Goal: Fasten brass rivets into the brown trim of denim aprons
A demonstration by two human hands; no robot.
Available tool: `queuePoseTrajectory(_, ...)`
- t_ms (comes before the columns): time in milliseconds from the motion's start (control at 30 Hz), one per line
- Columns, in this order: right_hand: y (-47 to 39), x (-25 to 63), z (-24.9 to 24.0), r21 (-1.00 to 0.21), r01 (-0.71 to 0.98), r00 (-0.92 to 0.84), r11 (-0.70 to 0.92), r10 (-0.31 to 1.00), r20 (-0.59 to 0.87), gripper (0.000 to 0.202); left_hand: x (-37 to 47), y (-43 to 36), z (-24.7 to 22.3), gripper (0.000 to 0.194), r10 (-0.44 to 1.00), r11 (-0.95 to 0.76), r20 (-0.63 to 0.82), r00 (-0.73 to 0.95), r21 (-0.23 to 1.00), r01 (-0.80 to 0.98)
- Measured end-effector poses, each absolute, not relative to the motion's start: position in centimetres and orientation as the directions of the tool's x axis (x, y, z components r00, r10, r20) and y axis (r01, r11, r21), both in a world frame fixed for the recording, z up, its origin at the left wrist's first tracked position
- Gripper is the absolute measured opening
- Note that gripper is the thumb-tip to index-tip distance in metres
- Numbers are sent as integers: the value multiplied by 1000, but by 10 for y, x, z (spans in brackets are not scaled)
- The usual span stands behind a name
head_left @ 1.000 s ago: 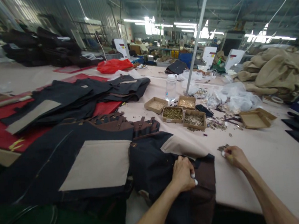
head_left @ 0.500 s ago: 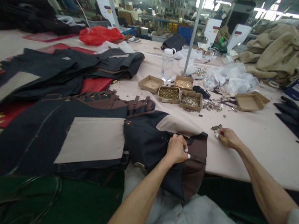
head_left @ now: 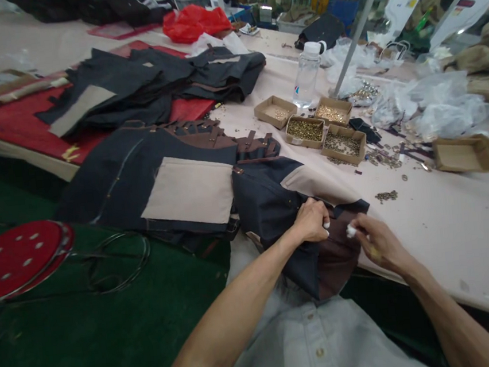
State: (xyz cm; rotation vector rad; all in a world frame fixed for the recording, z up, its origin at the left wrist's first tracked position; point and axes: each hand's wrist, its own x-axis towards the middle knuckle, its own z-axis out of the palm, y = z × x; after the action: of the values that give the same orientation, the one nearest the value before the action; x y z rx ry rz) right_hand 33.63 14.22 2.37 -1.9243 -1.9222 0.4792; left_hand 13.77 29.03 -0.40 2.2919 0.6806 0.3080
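Observation:
A dark navy and brown fabric piece (head_left: 267, 198) with a beige patch hangs over the table edge at my lap. My left hand (head_left: 312, 220) is closed on this fabric near its middle. Above the brown part, my right hand (head_left: 373, 237) has thumb and fingers pinched together; what lies between them is too small to make out. White coverings show on fingertips of both hands. A small pile of metal pieces (head_left: 386, 196) lies on the table beyond my right hand.
Cardboard trays of small metal parts (head_left: 305, 131) stand beyond the fabric, beside a clear bottle (head_left: 307, 76). More dark garments (head_left: 131, 85) lie left on a red sheet. An open cardboard box (head_left: 462, 155) is at right, a red stool (head_left: 18, 257) at lower left.
My right hand has moved from the small metal pile back towards my left hand, over the brown fabric. My left hand still grips the fabric. The view has turned left and down.

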Motion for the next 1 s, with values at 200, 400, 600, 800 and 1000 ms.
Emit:
queuePoseTrajectory(200,148,297,1,-490,864,-112,115,993,35,13,135,288,1,20,546,-619,21,837,684,386)
queuePoseTrajectory(400,151,301,-1,-499,865,-73,53,997,-21,12,134,288,4,19,554,-608,14,833,690,392)
queuePoseTrajectory(600,172,301,4,-560,789,131,-253,960,-249,13,134,289,3,20,555,-613,32,831,691,382)
queuePoseTrajectory(800,188,307,13,-611,706,126,-358,913,-389,13,134,290,-4,22,573,-580,34,819,723,376)
queuePoseTrajectory(1000,197,310,14,-650,638,86,-413,876,-474,7,130,293,-2,24,570,-571,74,818,752,330)
